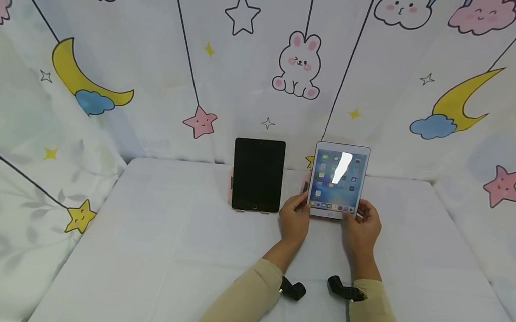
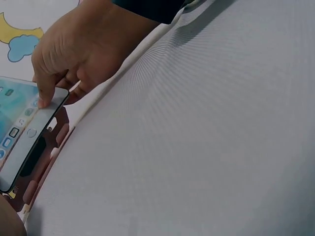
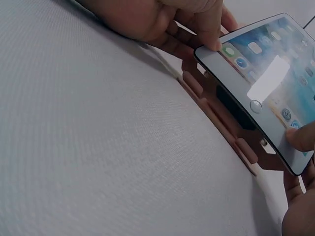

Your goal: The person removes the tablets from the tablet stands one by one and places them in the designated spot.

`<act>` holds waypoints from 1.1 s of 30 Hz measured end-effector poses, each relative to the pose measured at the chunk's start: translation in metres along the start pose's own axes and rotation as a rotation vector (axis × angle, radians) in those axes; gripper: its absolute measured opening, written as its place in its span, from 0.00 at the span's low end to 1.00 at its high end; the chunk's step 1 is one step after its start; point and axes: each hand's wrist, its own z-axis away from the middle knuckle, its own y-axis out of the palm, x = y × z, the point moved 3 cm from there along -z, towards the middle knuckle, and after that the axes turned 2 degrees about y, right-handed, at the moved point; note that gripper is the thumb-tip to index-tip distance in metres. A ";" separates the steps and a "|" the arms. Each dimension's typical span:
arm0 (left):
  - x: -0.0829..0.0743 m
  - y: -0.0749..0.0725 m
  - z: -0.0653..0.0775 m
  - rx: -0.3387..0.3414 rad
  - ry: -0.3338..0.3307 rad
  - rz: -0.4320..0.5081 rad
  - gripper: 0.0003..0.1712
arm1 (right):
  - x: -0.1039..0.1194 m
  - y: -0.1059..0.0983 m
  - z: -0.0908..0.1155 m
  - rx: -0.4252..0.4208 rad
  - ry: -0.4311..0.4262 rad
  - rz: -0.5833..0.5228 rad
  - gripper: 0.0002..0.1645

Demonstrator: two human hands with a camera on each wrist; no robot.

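Both forearms, in tan fabric sleeves (image 1: 247,296), reach forward over the table (image 1: 141,253) and draw closer together towards the hands; a black wrist camera is strapped at each cuff. The left hand (image 1: 294,219) grips the lower left corner of the white tablet (image 1: 336,180), its thumb along the front edge and its fingers curled behind. The right hand (image 1: 363,227) mirrors it at the lower right — thumb pressed flat on the front border, fingers bent beneath the back. The fingers of both hands are thus clamped on the tablet.

The tablet is a thin, rounded rectangle with a glossy, lit screen of icons and a bright patch of reflected light. Its long axis runs away from the person, the top leaning slightly right in the head view; the screen faces the person, with the round home button at the near end. It lies in front of the pink stand (image 3: 247,150), whose smooth lip bears two rounded tabs and a dark pad; a gap shows between the lip and the tablet's lower edge.

To its left, the black tablet (image 1: 258,176) stands upright, screen dark, on a second stand (image 1: 230,189). The table covering is white, finely ribbed cloth.
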 end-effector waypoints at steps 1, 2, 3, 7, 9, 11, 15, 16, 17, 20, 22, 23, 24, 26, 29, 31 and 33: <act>0.000 0.000 0.000 0.007 -0.014 0.017 0.22 | 0.001 -0.001 0.000 0.006 0.000 -0.008 0.30; -0.001 0.001 0.000 0.012 -0.026 0.035 0.22 | 0.002 -0.002 -0.001 0.009 -0.006 -0.011 0.30; -0.001 0.002 0.000 0.018 -0.033 0.061 0.22 | 0.003 -0.004 -0.002 0.012 -0.012 -0.017 0.30; -0.007 0.007 -0.002 0.061 -0.054 0.188 0.23 | 0.010 -0.014 -0.007 0.021 -0.043 -0.023 0.31; -0.011 0.010 -0.002 0.087 -0.068 0.243 0.23 | 0.013 -0.021 -0.009 0.026 -0.052 -0.022 0.33; -0.017 0.014 -0.002 0.109 -0.071 0.278 0.24 | 0.017 -0.028 -0.010 0.030 -0.061 -0.013 0.35; -0.026 0.024 -0.002 0.149 -0.031 0.292 0.24 | 0.022 -0.042 -0.014 0.026 -0.040 -0.012 0.40; -0.029 0.026 -0.002 0.161 -0.014 0.290 0.24 | 0.024 -0.045 -0.014 0.023 -0.030 -0.021 0.41; -0.030 0.029 -0.002 0.177 0.001 0.281 0.24 | 0.026 -0.049 -0.015 0.022 -0.016 -0.036 0.41; -0.036 0.037 0.001 0.240 0.032 0.238 0.24 | 0.030 -0.062 -0.018 0.007 0.036 -0.104 0.42; -0.040 0.041 0.004 0.291 0.049 0.200 0.25 | 0.033 -0.072 -0.020 -0.004 0.058 -0.126 0.42; -0.042 0.043 0.006 0.320 0.056 0.180 0.26 | 0.035 -0.078 -0.020 -0.013 0.072 -0.134 0.42; -0.045 0.045 0.008 0.354 0.068 0.158 0.27 | 0.036 -0.083 -0.021 -0.022 0.085 -0.143 0.42; -0.048 0.050 0.014 0.416 0.093 0.119 0.29 | 0.038 -0.094 -0.023 -0.046 0.108 -0.164 0.41; -0.052 0.058 0.023 0.495 0.134 0.073 0.33 | 0.038 -0.106 -0.025 -0.082 0.147 -0.210 0.40; -0.052 0.064 0.029 0.522 0.149 0.045 0.34 | 0.036 -0.113 -0.027 -0.101 0.182 -0.236 0.39; -0.051 0.068 0.035 0.537 0.159 0.016 0.34 | 0.034 -0.118 -0.027 -0.117 0.221 -0.244 0.38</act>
